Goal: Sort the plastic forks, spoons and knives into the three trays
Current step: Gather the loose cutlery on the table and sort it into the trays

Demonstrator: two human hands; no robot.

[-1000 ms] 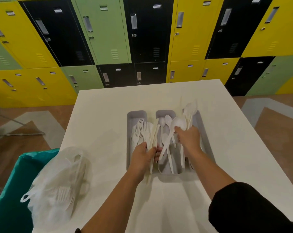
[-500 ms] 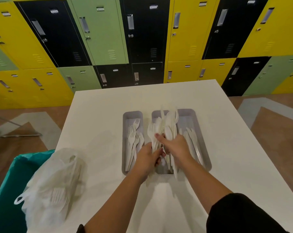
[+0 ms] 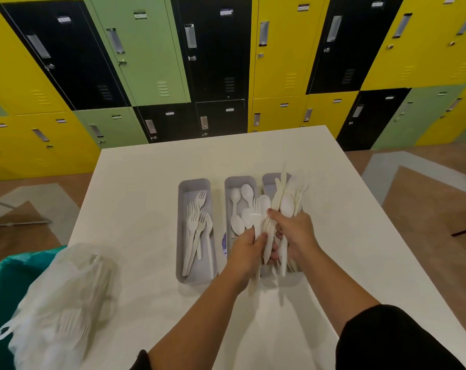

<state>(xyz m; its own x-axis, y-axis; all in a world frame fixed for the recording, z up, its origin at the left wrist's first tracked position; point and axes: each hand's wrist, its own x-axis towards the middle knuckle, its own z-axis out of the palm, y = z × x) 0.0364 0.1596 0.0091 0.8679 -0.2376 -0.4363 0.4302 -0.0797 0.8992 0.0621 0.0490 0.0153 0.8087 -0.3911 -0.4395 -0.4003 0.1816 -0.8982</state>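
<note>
Gripping a mixed cutlery bundle (image 3: pixel 281 206), the right hand (image 3: pixel 297 233) hovers over the middle tray (image 3: pixel 238 182). Beside it, the left hand (image 3: pixel 246 253) pinches utensil handles.

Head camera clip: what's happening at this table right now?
A person is sorting white plastic cutlery into three grey trays on a white table. The right hand grips a mixed bundle of cutlery above the right tray. The left hand pinches a piece from it. The left tray holds forks, the middle tray spoons. A plastic bag with more cutlery lies at the left.
</note>
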